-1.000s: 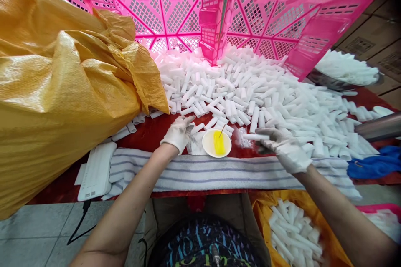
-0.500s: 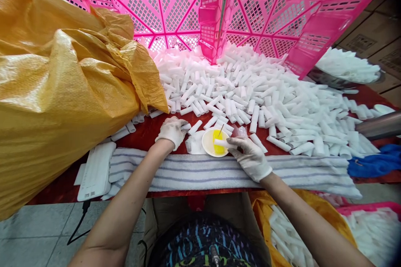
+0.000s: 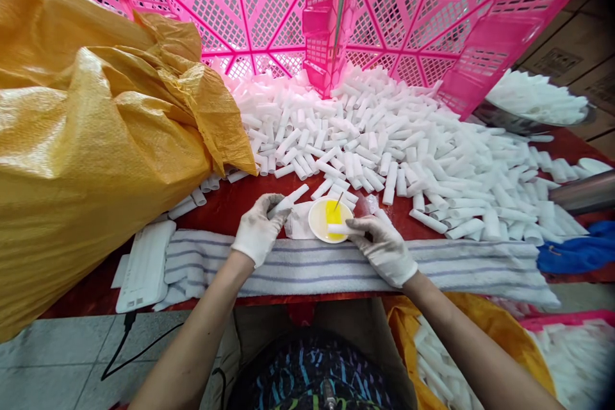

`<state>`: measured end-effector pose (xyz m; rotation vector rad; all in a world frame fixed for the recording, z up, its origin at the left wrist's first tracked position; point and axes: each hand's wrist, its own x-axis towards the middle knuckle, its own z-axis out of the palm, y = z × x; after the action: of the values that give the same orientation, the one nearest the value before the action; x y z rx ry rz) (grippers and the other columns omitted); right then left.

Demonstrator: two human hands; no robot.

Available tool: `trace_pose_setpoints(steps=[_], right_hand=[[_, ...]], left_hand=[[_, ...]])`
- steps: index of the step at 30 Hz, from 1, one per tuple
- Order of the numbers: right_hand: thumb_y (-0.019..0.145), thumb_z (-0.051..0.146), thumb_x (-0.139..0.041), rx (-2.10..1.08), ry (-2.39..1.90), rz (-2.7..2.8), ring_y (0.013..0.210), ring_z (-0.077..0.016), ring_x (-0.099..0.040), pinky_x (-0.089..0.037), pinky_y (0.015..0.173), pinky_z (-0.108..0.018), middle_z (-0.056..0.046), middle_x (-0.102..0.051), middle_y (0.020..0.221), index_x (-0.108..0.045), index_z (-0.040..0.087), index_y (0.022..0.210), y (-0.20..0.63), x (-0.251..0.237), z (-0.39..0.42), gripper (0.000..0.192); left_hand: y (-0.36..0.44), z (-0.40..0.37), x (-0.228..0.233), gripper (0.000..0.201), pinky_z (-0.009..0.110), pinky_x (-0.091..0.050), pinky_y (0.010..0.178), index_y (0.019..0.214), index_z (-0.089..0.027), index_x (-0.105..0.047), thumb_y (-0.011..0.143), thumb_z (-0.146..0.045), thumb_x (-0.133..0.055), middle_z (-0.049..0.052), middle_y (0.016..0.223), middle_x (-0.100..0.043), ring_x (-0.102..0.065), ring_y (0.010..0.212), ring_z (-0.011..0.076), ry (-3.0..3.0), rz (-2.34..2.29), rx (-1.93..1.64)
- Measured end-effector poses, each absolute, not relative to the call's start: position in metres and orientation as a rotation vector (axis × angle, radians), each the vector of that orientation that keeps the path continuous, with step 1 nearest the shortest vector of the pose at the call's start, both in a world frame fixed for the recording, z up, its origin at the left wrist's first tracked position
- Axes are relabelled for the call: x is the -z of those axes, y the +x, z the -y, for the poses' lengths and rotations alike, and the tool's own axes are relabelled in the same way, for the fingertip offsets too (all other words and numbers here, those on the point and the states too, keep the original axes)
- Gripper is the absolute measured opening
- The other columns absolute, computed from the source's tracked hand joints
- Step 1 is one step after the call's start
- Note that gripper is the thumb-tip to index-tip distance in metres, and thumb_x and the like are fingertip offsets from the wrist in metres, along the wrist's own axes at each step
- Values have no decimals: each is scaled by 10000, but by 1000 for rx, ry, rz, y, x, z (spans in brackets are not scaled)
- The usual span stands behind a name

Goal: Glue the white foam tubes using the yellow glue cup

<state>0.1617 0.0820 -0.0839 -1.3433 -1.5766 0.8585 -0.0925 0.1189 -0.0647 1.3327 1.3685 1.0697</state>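
Note:
My left hand, in a white glove, is closed with its fingertips around a short white tube. Just beyond that tube, another loose white tube lies on the table. My right hand, gloved as well, pinches one end of a white tube whose other end is over a small white bowl. Inside the bowl is something yellow, with a thin stick standing up from it. A white folded sheet lies partly beneath the bowl.
Many white tubes are heaped against pink crates. A yellow sack bulges over the left side. A striped towel lines the front edge, with a white power bank at its left. A metal bowl of tubes stands far right.
My left hand has drawn back toward me from the loose tubes, with a tube in its fingers. My right hand has stayed nearly still over the bowl with its tube.

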Motion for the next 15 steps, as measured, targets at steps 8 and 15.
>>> trace_pose_setpoints(steps=[8, 15], right_hand=[[706, 388, -715, -1003, -1327, 1348, 675, -117, -561, -475, 572, -235, -34, -603, 824, -627, 181, 849, 167, 67, -61, 266], [721, 537, -649, -1320, -1359, 1020, 447, -72, -431, -320, 402, -204, 19, -508, 590, -592, 157, 923, 167, 60, -61, 435]], left_hand=[[-68, -97, 62, 342, 286, -491, 813, 918, -165, -601, 653, -324, -748, 22, 923, -655, -615, 863, 156, 1219, -1261, -1010], [-38, -74, 45, 309, 292, -511, 784, 911, -174, -657, 659, -327, -750, 43, 896, -689, -638, 820, 171, 1370, -1191, -908]])
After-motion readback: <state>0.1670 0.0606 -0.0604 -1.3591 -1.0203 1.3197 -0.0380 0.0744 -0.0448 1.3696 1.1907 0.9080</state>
